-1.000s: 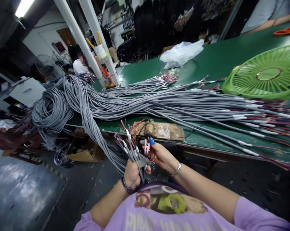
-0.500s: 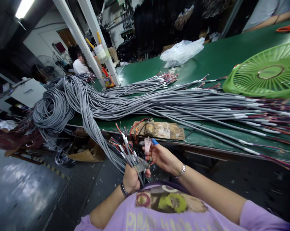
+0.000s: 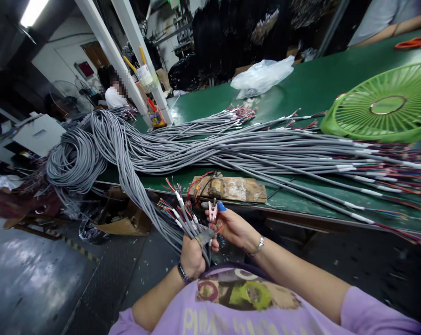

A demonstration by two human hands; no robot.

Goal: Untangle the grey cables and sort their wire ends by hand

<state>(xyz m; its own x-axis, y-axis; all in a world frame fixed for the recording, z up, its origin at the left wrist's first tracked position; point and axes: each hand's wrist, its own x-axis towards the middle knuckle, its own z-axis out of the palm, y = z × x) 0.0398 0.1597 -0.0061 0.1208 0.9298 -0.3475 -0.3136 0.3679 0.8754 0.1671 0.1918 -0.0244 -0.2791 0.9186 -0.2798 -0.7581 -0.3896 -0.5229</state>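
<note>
My left hand [image 3: 192,257] is wrapped round a bundle of grey cables [image 3: 150,210] whose stripped ends show coloured wires and white sleeves. A grey strip [image 3: 205,237] lies across the bundle beside my left thumb. Just right of the bundle, my right hand [image 3: 233,227] pinches a small pale pink clip [image 3: 213,211], with thin coloured wires below it. A blue covering [image 3: 221,206] is on one fingertip of that hand. Beyond the hands, a worn wooden board [image 3: 243,188] with a metal piece and red wires lies at the table edge.
Many grey cables [image 3: 196,151] stretch across the green table [image 3: 322,77], coiled at the left. A green fan [image 3: 388,104] stands right, a plastic bag [image 3: 262,78] behind. White posts [image 3: 124,60] rise at back left. People sit further off.
My right hand has turned the pink clip, so its two arms now show. My left hand still grips the bundle, and the grey strip is tilted slightly more. The view has shifted slightly.
</note>
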